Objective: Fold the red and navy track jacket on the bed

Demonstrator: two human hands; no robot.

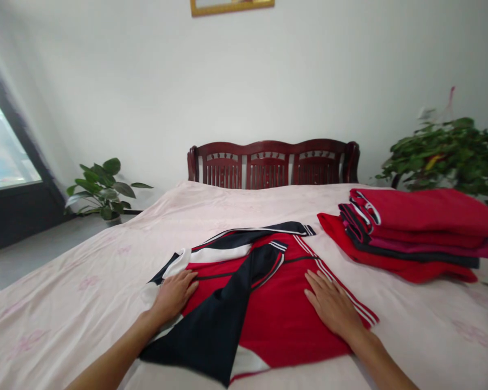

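A red jacket (pixel 293 309) with navy sleeves and white parts lies spread on the pink bedsheet (pixel 117 271). Both of its sleeves are folded inward over the body; the nearer navy sleeve (pixel 215 325) crosses toward the middle. My left hand (pixel 174 292) rests flat near the collar side, fingers apart, touching the red and white cloth. On the right, my right hand (pixel 333 303) lies flat with spread fingers on the red cloth beside the white-striped hem. Neither hand grips the fabric.
A stack of folded red, magenta and navy clothes (pixel 423 227) sits on the bed at the right. Behind the bed stands a dark red wooden headboard (pixel 268 168). Potted plants are at the left (pixel 106 189) and right (pixel 451 157).
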